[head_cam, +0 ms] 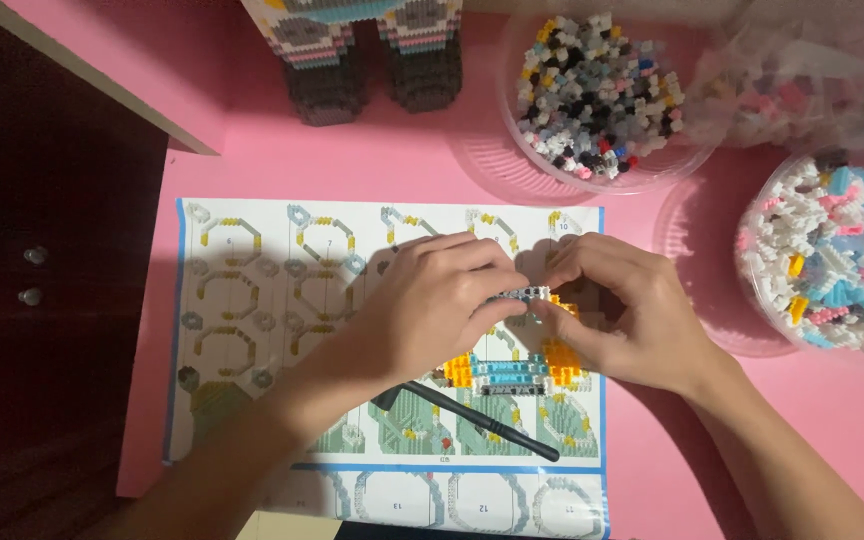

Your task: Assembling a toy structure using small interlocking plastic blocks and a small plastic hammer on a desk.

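Pink desk, instruction sheet centred: left hand and right hand both pinch grey-blue-orange brick model, fingers curled tight, near sheet's right edge.

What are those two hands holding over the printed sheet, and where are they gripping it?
Both hands hold a small block model. The left hand and right hand pinch its grey top edge with their fingers, one from each side.
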